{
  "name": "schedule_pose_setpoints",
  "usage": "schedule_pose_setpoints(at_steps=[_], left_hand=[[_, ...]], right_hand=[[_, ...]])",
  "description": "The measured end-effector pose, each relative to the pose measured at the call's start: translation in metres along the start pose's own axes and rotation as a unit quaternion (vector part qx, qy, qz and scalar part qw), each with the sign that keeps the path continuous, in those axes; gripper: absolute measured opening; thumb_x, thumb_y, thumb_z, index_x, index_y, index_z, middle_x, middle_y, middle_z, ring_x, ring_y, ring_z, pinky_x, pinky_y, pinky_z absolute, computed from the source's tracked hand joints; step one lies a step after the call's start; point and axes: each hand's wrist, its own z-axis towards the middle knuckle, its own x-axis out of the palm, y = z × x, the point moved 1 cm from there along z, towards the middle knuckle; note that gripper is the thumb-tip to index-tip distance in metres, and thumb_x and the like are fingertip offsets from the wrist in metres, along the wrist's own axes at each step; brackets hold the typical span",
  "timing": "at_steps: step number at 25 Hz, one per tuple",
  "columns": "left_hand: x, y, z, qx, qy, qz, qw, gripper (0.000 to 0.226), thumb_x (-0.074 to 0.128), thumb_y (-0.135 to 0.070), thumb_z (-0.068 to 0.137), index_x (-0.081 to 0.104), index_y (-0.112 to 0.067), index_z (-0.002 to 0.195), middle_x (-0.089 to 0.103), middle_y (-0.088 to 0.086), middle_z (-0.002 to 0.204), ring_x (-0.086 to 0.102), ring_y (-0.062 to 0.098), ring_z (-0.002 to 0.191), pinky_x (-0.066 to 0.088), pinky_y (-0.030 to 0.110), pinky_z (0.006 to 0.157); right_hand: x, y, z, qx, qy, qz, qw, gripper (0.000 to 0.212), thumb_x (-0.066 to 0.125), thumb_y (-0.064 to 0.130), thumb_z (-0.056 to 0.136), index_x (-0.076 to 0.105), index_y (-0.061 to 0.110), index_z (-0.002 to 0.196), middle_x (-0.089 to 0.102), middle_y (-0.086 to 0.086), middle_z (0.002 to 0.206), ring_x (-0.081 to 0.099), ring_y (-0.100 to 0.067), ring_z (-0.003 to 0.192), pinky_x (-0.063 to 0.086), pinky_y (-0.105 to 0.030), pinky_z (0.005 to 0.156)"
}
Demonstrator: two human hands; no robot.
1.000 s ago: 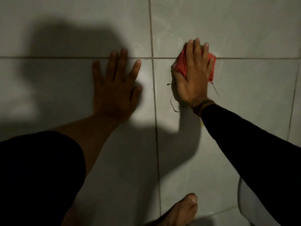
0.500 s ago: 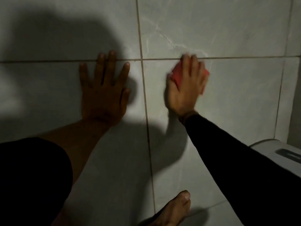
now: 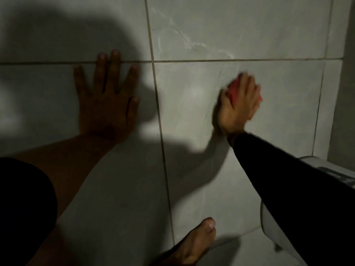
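Observation:
A grey tiled wall [image 3: 192, 169] fills the view in dim light. My left hand [image 3: 107, 104] rests flat on it with the fingers spread, the fingertips at the horizontal grout line. My right hand [image 3: 238, 110], in a black sleeve, presses a red cloth [image 3: 233, 92] against the tile to the right of the vertical grout line. Its fingers lie over the cloth, and red shows between thumb and fingers and at the right edge. This hand is motion-blurred.
A bare foot [image 3: 196, 240] stands at the base of the wall. A white fixture [image 3: 269, 223] sits at the lower right, partly behind my right arm. The wall meets a side wall [image 3: 345, 93] at the right edge.
My right hand has slid the red cloth to the right and slightly down, away from the vertical grout line. My left hand has stayed flat in place.

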Motion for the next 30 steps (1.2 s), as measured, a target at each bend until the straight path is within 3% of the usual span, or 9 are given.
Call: schedule_pose_setpoints(at_steps=[3, 5, 8, 12, 15, 19, 24, 27, 30], left_hand=[[0.0, 0.0, -0.001, 0.005, -0.007, -0.003, 1.0, 0.071, 0.032, -0.048, 0.106, 0.018, -0.028, 0.173, 0.006, 0.015, 0.182, 0.008, 0.041, 0.168, 0.005, 0.076, 0.125], [-0.001, -0.001, 0.001, 0.003, -0.011, -0.01, 1.0, 0.071, 0.033, -0.047, 0.106, 0.019, -0.027, 0.172, 0.008, 0.016, 0.182, 0.01, 0.042, 0.167, 0.006, 0.077, 0.125], [0.002, 0.002, -0.001, 0.002, -0.008, -0.007, 1.0, 0.071, 0.033, -0.048, 0.106, 0.017, -0.028, 0.173, 0.007, 0.015, 0.182, 0.009, 0.041, 0.168, 0.005, 0.076, 0.125], [0.006, 0.004, 0.0, 0.005, -0.016, 0.001, 1.0, 0.071, 0.031, -0.049, 0.106, 0.017, -0.028, 0.173, 0.005, 0.015, 0.182, 0.008, 0.041, 0.168, 0.003, 0.075, 0.125], [0.004, 0.001, 0.0, 0.004, -0.016, 0.008, 1.0, 0.071, 0.03, -0.048, 0.106, 0.018, -0.027, 0.173, 0.006, 0.016, 0.182, 0.009, 0.042, 0.167, 0.005, 0.076, 0.125], [0.001, 0.001, 0.0, 0.003, -0.009, 0.0, 1.0, 0.071, 0.032, -0.047, 0.106, 0.018, -0.027, 0.172, 0.009, 0.016, 0.182, 0.011, 0.041, 0.167, 0.007, 0.076, 0.126], [-0.002, 0.001, 0.0, 0.003, 0.001, 0.002, 1.0, 0.072, 0.031, -0.048, 0.106, 0.015, -0.027, 0.173, 0.007, 0.016, 0.182, 0.009, 0.041, 0.168, 0.005, 0.075, 0.127], [0.001, 0.002, -0.001, 0.008, 0.005, 0.007, 1.0, 0.072, 0.029, -0.049, 0.106, 0.013, -0.027, 0.173, 0.005, 0.015, 0.182, 0.009, 0.041, 0.168, 0.006, 0.076, 0.126], [0.003, 0.001, 0.001, 0.006, -0.004, 0.014, 1.0, 0.072, 0.032, -0.047, 0.106, 0.014, -0.027, 0.173, 0.006, 0.015, 0.182, 0.009, 0.04, 0.168, 0.006, 0.076, 0.126]], right_hand=[[0.028, 0.035, -0.033, -0.143, -0.015, -0.041, 0.989, 0.084, 0.042, 0.057, 0.099, 0.029, 0.016, 0.17, 0.027, -0.013, 0.18, 0.019, -0.042, 0.167, 0.009, -0.066, 0.135], [0.031, 0.007, -0.122, -0.176, 0.066, -0.054, 0.981, 0.082, 0.044, 0.056, 0.101, 0.024, 0.019, 0.171, 0.021, -0.012, 0.181, 0.014, -0.042, 0.168, 0.008, -0.066, 0.135], [0.011, -0.066, -0.169, -0.057, 0.125, -0.033, 0.99, 0.085, 0.038, 0.052, 0.098, 0.024, 0.012, 0.171, 0.013, -0.015, 0.182, 0.004, -0.044, 0.168, 0.007, -0.071, 0.133], [-0.011, -0.054, -0.037, 0.101, -0.001, 0.011, 0.995, 0.087, 0.04, 0.05, 0.094, 0.022, 0.016, 0.172, 0.016, -0.01, 0.183, 0.008, -0.036, 0.17, 0.003, -0.056, 0.138], [0.001, 0.02, 0.038, -0.022, -0.029, 0.004, 0.999, 0.086, 0.045, 0.05, 0.095, 0.029, 0.011, 0.17, 0.025, -0.015, 0.18, 0.016, -0.042, 0.168, 0.009, -0.062, 0.136], [0.036, 0.063, -0.069, -0.283, 0.001, -0.05, 0.958, 0.083, 0.052, 0.051, 0.097, 0.031, 0.016, 0.169, 0.028, -0.014, 0.179, 0.02, -0.042, 0.167, 0.012, -0.066, 0.134], [0.007, -0.019, -0.143, -0.228, 0.167, -0.086, 0.955, 0.087, 0.043, 0.053, 0.093, 0.025, 0.018, 0.17, 0.021, -0.016, 0.18, 0.014, -0.046, 0.167, 0.016, -0.075, 0.13], [0.007, 0.036, -0.051, -0.11, 0.039, -0.021, 0.993, 0.08, 0.043, 0.053, 0.099, 0.033, 0.015, 0.169, 0.03, -0.014, 0.178, 0.019, -0.043, 0.167, 0.012, -0.068, 0.134], [0.029, 0.119, -0.006, -0.197, -0.028, 0.0, 0.98, 0.081, 0.057, 0.046, 0.093, 0.039, 0.014, 0.167, 0.037, -0.016, 0.175, 0.026, -0.046, 0.164, 0.017, -0.07, 0.131]])
